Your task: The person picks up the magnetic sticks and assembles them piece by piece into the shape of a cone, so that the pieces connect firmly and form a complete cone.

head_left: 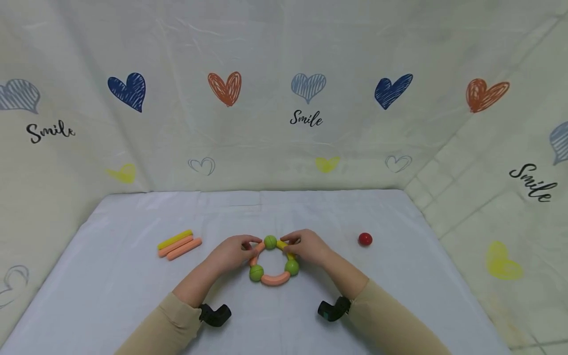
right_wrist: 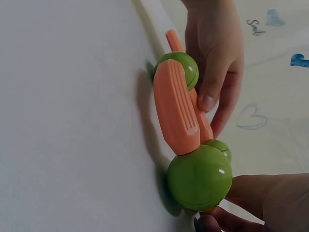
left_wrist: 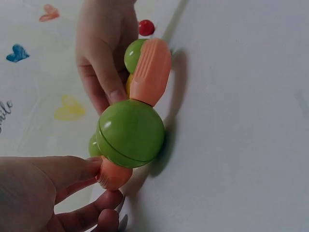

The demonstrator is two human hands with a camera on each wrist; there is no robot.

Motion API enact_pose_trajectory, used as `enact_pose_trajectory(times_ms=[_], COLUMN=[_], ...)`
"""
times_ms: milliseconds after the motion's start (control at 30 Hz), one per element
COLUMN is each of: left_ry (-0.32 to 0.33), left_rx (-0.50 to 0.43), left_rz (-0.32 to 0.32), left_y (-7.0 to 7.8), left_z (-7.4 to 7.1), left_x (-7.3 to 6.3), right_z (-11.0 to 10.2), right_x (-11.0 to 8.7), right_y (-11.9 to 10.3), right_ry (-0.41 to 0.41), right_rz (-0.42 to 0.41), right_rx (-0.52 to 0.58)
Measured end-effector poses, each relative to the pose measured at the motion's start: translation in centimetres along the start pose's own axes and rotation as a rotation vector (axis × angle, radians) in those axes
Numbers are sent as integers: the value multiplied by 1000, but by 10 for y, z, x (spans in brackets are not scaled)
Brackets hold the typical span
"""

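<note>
A closed ring of three green balls and three curved sticks lies on the white cloth in the head view. Its near side is an orange curved stick (head_left: 275, 280) between a left green ball (head_left: 256, 273) and a right green ball (head_left: 291, 267); another green ball (head_left: 270, 242) sits at the far side. My left hand (head_left: 235, 252) pinches the left orange curved stick (left_wrist: 115, 175) between thumb and fingers. On the opposite side, my right hand (head_left: 310, 247) pinches a yellow curved stick (head_left: 281, 244); its fingers partly cover it.
Left of the ring lie a straight yellow stick (head_left: 175, 239) and two straight orange sticks (head_left: 184, 249), side by side. A red ball (head_left: 365, 239) rests to the right. Behind the table (head_left: 133, 305) hangs a cloth (head_left: 266, 148) printed with hearts.
</note>
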State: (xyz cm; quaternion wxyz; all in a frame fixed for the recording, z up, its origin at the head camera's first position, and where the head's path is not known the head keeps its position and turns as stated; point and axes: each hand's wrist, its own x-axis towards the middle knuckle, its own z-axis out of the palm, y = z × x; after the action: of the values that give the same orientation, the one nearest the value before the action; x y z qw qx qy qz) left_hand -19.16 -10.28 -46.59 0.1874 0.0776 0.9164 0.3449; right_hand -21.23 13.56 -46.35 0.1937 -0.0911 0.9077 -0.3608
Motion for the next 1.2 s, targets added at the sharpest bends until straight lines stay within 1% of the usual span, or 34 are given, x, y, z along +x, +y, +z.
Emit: enact_pose_trajectory(times_ms=[267, 433, 533, 733, 1000, 1133, 1200], left_ry=[12, 13, 16, 23, 61, 81, 91], left_rx=[-1, 7, 5, 15, 95, 107, 111], left_rz=[-5, -6, -3, 5, 9, 6, 5], left_y=[1, 0, 0, -1, -12, -21, -28], left_z=[-1, -2, -4, -8, -17, -28, -34], left_x=[0, -1, -1, -3, -8, -17, -24], right_z=[-7, -9, -9, -9, -11, -12, -11], right_x=[9, 11, 12, 12, 11, 11, 12], right_y=[5, 8, 10, 11, 12, 13, 14], right_ry=[-54, -59, -60, -58, -79, -88, -93], right_rz=[-10, -21, -27, -10, -13, -17, -23], right_rx=[48, 78, 71, 69, 90, 91, 90])
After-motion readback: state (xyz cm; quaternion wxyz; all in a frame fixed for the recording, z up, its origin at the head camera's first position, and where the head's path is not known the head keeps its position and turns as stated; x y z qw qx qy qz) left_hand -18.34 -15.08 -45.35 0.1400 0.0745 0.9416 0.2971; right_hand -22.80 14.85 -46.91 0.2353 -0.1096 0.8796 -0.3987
